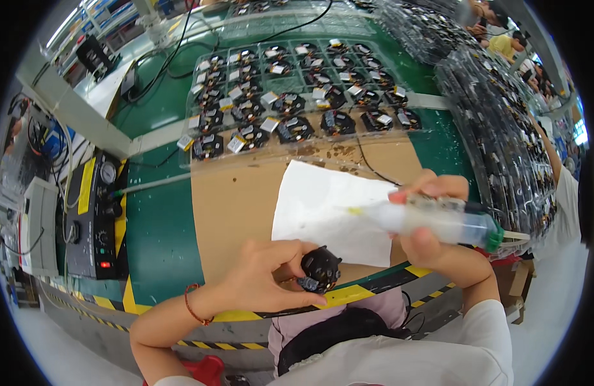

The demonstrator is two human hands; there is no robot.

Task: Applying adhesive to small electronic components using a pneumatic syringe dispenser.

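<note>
My left hand pinches a small round black housing between thumb and fingers, just above the table's front edge. In my right hand is a dispensing syringe with whitish contents and a green cap at its rear. Its thin tip points left over a white sheet of paper and is apart from the housing. Motion smears the syringe and the right fingers a little. The paper lies on brown cardboard, which covers part of the green tabletop.
Beyond the cardboard, a clear plastic tray carries rows of round black assemblies with small silver packs. Stacked filled trays rise at the right. At the left stands a black dispenser controller with a gauge. Striped tape lines the front edge.
</note>
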